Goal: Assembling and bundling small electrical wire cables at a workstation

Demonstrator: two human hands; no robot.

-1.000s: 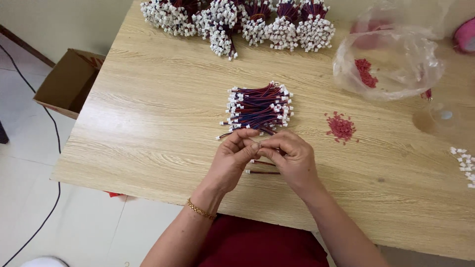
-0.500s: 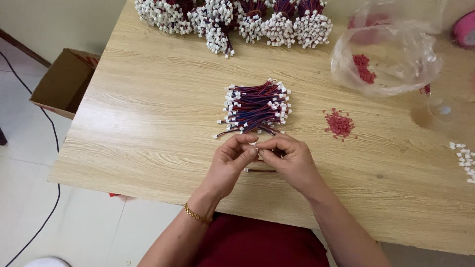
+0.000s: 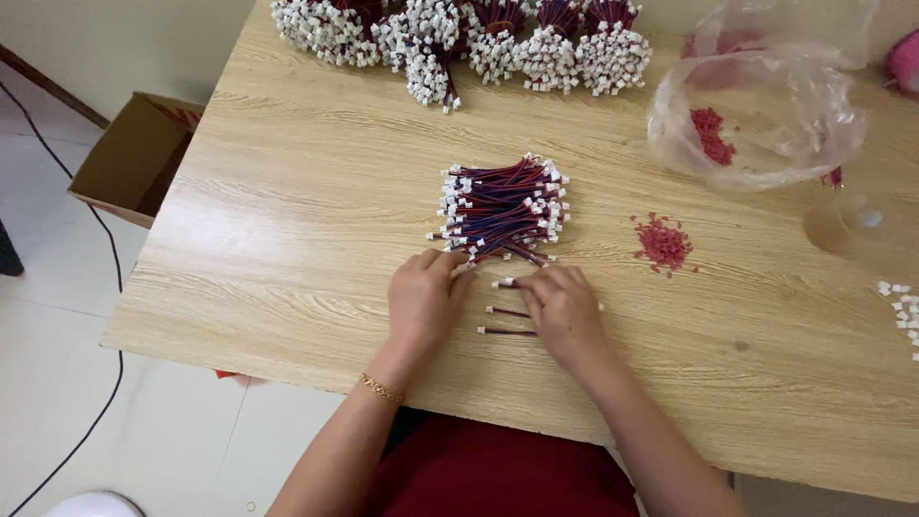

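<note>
**Both hands down at the wire pile**

My two hands lie palm-down on the wooden desk [image 3: 287,239], side by side with a narrow gap between them. My left hand [image 3: 424,299] has its fingertips at the near edge of the one loose pile of short red-and-blue wire leads with white connectors [image 3: 503,204]; whether those fingers pinch a lead I cannot tell. My right hand [image 3: 563,308] covers the right-hand ends of three separate leads [image 3: 507,312] that lie in a row, one above the other, between my hands; its fingers are curled over them, though I cannot tell whether they grip any.

Along the far edge of the desk I count about six tied bundles of the same leads [image 3: 459,38], standing close together with their white connector ends showing. To the right of the pile sits one small heap of red bits [image 3: 662,243], and beyond it one clear plastic bag [image 3: 766,115] with more red bits inside. A few white connectors [image 3: 902,308] lie scattered at the right edge. One gold bracelet [image 3: 381,388] circles my left wrist. On the floor to the left stands one open cardboard box [image 3: 134,158], with one dark cable [image 3: 100,230] trailing past it.
</note>
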